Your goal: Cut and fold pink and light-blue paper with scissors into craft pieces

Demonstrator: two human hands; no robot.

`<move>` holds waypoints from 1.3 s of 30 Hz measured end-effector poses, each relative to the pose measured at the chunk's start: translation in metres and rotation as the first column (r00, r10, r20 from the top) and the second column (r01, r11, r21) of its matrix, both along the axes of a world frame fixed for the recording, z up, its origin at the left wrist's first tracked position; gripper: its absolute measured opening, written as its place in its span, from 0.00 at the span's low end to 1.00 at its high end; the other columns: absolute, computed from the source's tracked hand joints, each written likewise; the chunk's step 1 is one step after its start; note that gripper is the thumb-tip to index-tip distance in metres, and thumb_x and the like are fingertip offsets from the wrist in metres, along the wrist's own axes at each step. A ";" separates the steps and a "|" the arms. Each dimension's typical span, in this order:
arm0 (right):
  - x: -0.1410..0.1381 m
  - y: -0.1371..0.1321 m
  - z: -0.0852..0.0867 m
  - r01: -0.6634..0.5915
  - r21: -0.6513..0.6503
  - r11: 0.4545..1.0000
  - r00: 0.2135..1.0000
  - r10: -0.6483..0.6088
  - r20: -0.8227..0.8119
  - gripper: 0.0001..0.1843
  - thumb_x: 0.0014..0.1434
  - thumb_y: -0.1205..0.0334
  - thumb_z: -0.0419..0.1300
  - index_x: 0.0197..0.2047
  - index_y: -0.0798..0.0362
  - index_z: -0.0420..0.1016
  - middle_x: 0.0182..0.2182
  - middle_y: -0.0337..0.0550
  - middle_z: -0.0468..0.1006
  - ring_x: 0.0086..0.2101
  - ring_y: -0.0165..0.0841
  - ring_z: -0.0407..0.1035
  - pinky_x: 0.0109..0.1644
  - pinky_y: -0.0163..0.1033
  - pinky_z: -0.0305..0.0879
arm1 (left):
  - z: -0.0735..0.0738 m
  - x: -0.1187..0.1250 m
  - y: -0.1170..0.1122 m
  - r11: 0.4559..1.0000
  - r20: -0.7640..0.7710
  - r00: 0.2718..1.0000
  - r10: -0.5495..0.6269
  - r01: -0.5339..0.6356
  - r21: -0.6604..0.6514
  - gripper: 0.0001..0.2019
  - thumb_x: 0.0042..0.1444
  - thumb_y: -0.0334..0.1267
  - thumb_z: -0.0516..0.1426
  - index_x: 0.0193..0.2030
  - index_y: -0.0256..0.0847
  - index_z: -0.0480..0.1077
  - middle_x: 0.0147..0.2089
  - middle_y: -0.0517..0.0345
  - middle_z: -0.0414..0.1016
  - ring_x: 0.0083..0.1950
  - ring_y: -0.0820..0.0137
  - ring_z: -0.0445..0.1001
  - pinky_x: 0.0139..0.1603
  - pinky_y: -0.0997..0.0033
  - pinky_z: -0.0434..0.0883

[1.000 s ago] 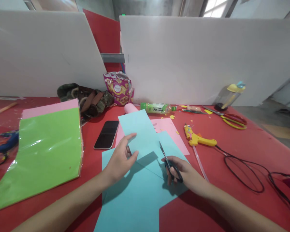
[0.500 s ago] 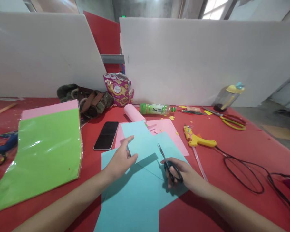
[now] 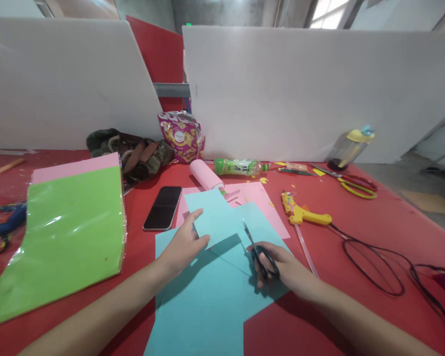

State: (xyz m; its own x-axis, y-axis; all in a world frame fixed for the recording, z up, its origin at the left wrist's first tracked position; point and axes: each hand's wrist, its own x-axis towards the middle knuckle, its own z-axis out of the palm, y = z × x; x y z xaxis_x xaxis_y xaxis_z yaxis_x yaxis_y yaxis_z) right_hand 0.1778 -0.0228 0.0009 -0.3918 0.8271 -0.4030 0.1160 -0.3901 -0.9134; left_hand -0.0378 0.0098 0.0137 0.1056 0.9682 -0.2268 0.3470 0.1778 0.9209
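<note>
Scissors [image 3: 259, 254] gripped in right hand [image 3: 285, 269], blades parted over blue paper [image 3: 207, 296]; left hand [image 3: 183, 242] lifts cut flap, fingers pinching its edge, on red surface [image 3: 356, 237]

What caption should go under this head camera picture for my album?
Right hand works black scissors through blue paper while left hand lifts the flap.
</note>
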 end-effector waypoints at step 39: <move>0.002 0.003 -0.003 -0.048 0.007 0.999 0.999 0.047 0.027 0.32 0.44 0.36 0.54 0.40 0.57 0.62 0.19 0.31 0.64 0.17 0.25 0.66 0.19 0.30 0.59 | -0.005 0.000 0.001 0.998 -0.014 0.999 0.048 -0.047 0.040 0.32 0.46 0.33 0.52 0.60 0.35 0.49 0.17 0.72 0.45 0.18 0.77 0.50 0.18 0.79 0.51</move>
